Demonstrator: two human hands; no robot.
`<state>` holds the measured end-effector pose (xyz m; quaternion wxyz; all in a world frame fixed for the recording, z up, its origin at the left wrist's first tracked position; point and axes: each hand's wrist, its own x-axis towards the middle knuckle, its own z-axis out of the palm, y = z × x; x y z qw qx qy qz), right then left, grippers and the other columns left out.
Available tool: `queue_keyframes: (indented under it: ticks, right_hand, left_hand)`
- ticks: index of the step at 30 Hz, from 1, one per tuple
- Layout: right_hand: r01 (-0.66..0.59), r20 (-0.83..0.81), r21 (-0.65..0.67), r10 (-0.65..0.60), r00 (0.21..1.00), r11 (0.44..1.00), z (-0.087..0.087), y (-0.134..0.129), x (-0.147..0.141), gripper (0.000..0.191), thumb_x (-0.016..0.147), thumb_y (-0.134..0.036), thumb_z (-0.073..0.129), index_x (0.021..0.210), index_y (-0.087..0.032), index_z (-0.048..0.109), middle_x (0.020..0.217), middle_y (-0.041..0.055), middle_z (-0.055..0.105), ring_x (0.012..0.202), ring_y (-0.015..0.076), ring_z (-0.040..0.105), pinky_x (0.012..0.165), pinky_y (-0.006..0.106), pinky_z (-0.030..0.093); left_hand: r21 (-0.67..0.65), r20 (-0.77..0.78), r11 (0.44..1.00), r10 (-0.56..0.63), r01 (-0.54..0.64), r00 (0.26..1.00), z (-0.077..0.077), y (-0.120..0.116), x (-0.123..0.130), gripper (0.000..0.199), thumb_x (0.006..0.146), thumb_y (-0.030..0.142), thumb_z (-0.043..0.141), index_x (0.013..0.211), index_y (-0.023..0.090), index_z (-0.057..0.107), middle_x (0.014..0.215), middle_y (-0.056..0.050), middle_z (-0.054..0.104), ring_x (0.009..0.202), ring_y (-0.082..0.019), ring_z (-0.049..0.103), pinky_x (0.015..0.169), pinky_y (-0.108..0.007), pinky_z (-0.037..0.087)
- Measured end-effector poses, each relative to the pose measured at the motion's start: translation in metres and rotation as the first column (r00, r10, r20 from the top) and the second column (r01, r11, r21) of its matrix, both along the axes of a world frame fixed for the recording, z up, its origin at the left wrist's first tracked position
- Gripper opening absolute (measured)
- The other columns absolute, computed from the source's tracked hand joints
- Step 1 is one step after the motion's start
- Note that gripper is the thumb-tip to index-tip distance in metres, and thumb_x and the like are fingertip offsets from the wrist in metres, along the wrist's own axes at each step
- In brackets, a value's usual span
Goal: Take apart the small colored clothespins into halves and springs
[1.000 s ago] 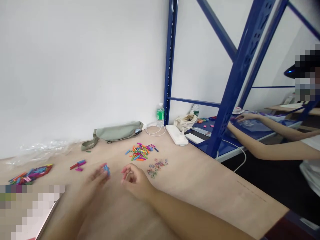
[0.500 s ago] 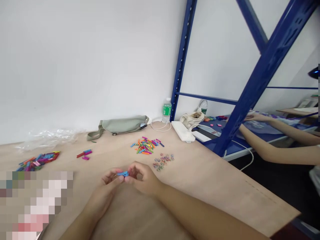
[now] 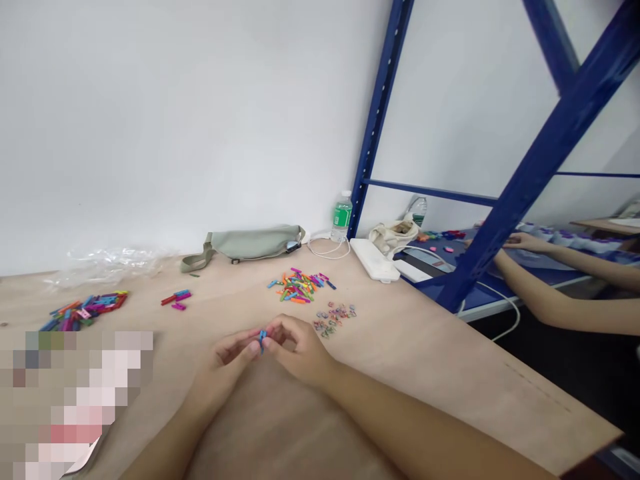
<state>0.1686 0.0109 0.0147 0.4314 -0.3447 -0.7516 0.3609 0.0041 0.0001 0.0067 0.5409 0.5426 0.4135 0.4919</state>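
Note:
A small blue clothespin [image 3: 263, 339] is pinched between both hands, low over the brown table. My left hand [image 3: 233, 357] grips it from the left with thumb and fingers closed. On the other side my right hand [image 3: 300, 350] presses its thumb and fingertips to it, hiding part of it. Just beyond my right hand lies a scatter of small metal springs [image 3: 334, 319]. Behind them is a pile of coloured clothespin pieces [image 3: 300, 287]. A few red, blue and magenta clothespins [image 3: 176, 299] lie left of centre, and a larger clothespin pile [image 3: 85, 312] is farther left.
A grey-green waist bag [image 3: 257, 243], a bottle [image 3: 341, 217] and clear plastic wrap [image 3: 107, 263] line the wall. A white power strip [image 3: 374, 260] with cables sits by the blue rack post [image 3: 383, 113]. Behind the rack, another person's arms [image 3: 545, 300] reach over a blue table.
The blue clothespin has turned from lying sideways to roughly upright between my fingers. The view has shifted slightly, so the table's objects appear farther right.

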Motion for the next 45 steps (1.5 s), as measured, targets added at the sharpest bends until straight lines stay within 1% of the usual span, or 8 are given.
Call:
queue_keyframes:
  ticks: [4,8,10,15,21,25,34,45]
  right_hand:
    - [0.002,0.050,0.063,-0.005,0.999,0.998,0.003,-0.005,-0.002,0.013,0.078,-0.027,0.049,0.084,-0.016,0.053,0.074,0.0023,0.056,0.064,0.0103,0.051,0.060,0.022,0.043]
    - [-0.007,0.076,0.105,-0.001,0.997,0.994,0.008,-0.010,-0.004,0.018,0.072,-0.029,0.057,0.084,-0.017,0.053,0.075,0.0016,0.055,0.065,0.0107,0.051,0.061,0.022,0.043]
    - [-0.003,0.108,0.088,-0.007,0.994,0.996,0.008,-0.011,-0.004,0.018,0.069,-0.031,0.060,0.078,-0.017,0.052,0.068,-0.0005,0.054,0.059,0.0095,0.048,0.056,0.021,0.041]
    - [-0.010,0.205,0.033,0.003,0.979,0.999,0.006,-0.008,-0.004,0.024,0.077,-0.033,0.051,0.060,-0.016,0.048,0.053,-0.0037,0.046,0.049,0.0071,0.041,0.046,0.018,0.034]
    - [-0.111,0.262,-0.017,0.112,0.959,0.994,0.006,-0.010,-0.002,0.026,0.080,-0.033,0.046,0.061,-0.016,0.049,0.052,-0.0039,0.050,0.047,0.0071,0.042,0.044,0.018,0.032]
    - [-0.110,0.250,-0.075,0.126,0.960,0.991,0.004,-0.012,-0.003,0.030,0.082,-0.034,0.042,0.059,-0.016,0.050,0.049,-0.0035,0.053,0.043,0.0074,0.045,0.043,0.018,0.032]
    - [-0.159,0.325,0.060,0.131,0.937,0.985,0.003,-0.010,-0.002,0.031,0.081,-0.028,0.045,0.054,-0.016,0.052,0.047,-0.0031,0.056,0.042,0.0077,0.046,0.044,0.018,0.033]
    - [-0.290,0.461,0.219,0.163,0.872,0.932,0.005,-0.008,0.001,0.028,0.084,-0.025,0.040,0.066,-0.017,0.060,0.054,-0.0006,0.058,0.053,0.0105,0.052,0.056,0.020,0.040]
  left_hand:
    - [0.055,-0.014,0.998,-0.013,0.014,1.000,-0.004,0.002,-0.001,0.029,0.066,0.032,0.061,0.092,0.020,0.066,0.077,-0.003,0.068,0.070,-0.017,0.056,0.066,-0.027,0.044]
    - [0.039,0.008,0.999,-0.015,0.015,1.000,-0.007,0.003,-0.003,0.026,0.070,0.034,0.057,0.089,0.019,0.064,0.079,-0.003,0.067,0.074,-0.018,0.057,0.070,-0.027,0.043]
    - [0.033,-0.002,0.999,-0.023,0.023,1.000,-0.007,0.003,-0.003,0.023,0.070,0.034,0.057,0.086,0.019,0.063,0.078,-0.003,0.066,0.075,-0.018,0.057,0.070,-0.027,0.043]
    - [0.027,-0.024,0.998,-0.049,0.050,0.998,-0.006,0.002,-0.002,0.019,0.069,0.034,0.058,0.080,0.019,0.061,0.074,-0.001,0.064,0.077,-0.018,0.056,0.071,-0.026,0.042]
    - [0.011,-0.037,1.000,-0.022,0.023,0.999,-0.008,0.003,-0.003,0.023,0.070,0.038,0.056,0.083,0.019,0.061,0.073,-0.001,0.061,0.074,-0.016,0.053,0.069,-0.024,0.040]
    - [-0.015,0.027,0.998,-0.052,0.053,0.998,-0.007,0.003,-0.004,0.022,0.069,0.037,0.058,0.075,0.017,0.061,0.069,-0.001,0.060,0.070,-0.016,0.052,0.070,-0.025,0.040]
    - [-0.140,0.227,0.949,-0.247,0.282,0.942,-0.002,0.005,-0.008,0.016,0.068,0.031,0.060,0.063,0.016,0.061,0.062,-0.001,0.060,0.061,-0.013,0.052,0.066,-0.026,0.040]
    - [-0.180,0.112,0.939,-0.278,0.294,0.954,-0.006,0.007,-0.016,0.017,0.069,0.032,0.060,0.066,0.016,0.063,0.064,-0.002,0.060,0.063,-0.013,0.051,0.065,-0.024,0.039]
